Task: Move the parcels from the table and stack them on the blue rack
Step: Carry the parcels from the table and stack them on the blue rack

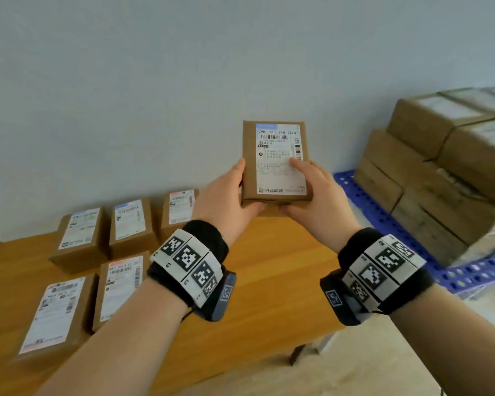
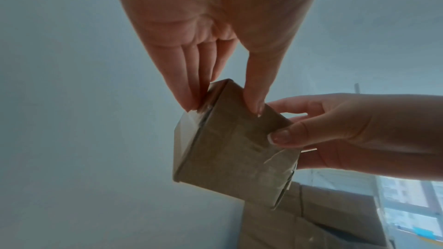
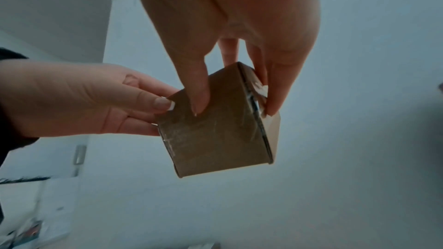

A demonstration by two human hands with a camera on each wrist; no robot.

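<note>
A small brown cardboard parcel (image 1: 275, 161) with a white shipping label hangs in the air above the far edge of the wooden table (image 1: 269, 267). My left hand (image 1: 226, 195) grips its left near corner, thumb on the side and fingers underneath. My right hand (image 1: 315, 192) grips the right near corner, thumb on the label. From the left wrist, the parcel (image 2: 235, 145) is pinched between thumb and fingers; from the right wrist, the parcel (image 3: 215, 126) shows the same. The blue rack (image 1: 383, 218) lies at the right, carrying stacked parcels (image 1: 446, 167).
Several labelled parcels (image 1: 77, 235) lie in rows on the left part of the table. A plain pale wall stands behind. The floor (image 1: 369, 367) shows between table and rack. The stack on the rack reaches about three layers high at the right edge.
</note>
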